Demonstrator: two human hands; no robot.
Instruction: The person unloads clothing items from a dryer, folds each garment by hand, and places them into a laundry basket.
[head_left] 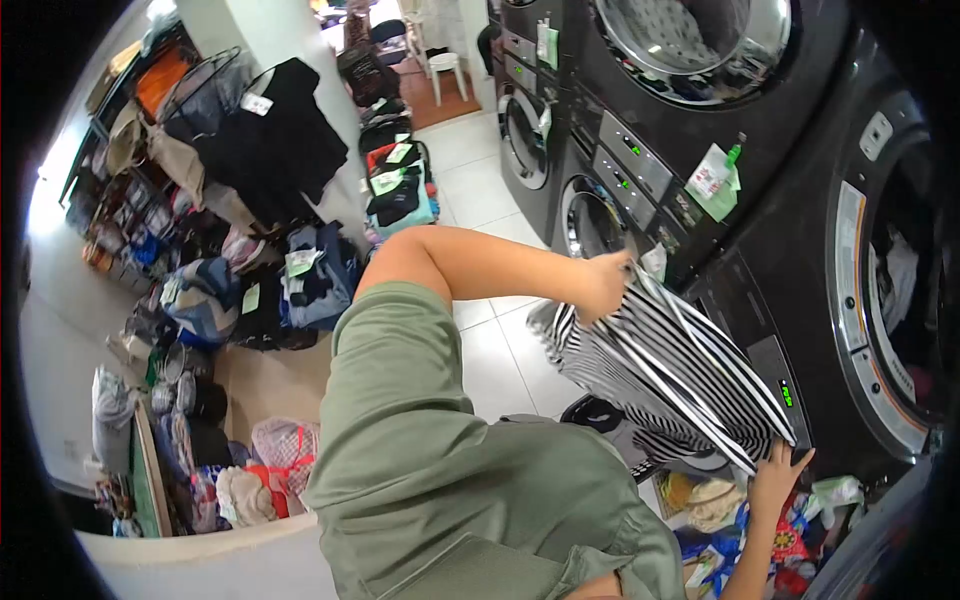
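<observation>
The person wears a creased olive-green shirt (565,480) with a loose short sleeve (395,350); on the shirt's front is a pocket (495,572).

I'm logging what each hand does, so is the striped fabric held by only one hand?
No, the left hand grips one end of the striped fabric while the right hand holds its other end.

One wide view from the head, forward and down, close above the striped garment (640,355)
</observation>
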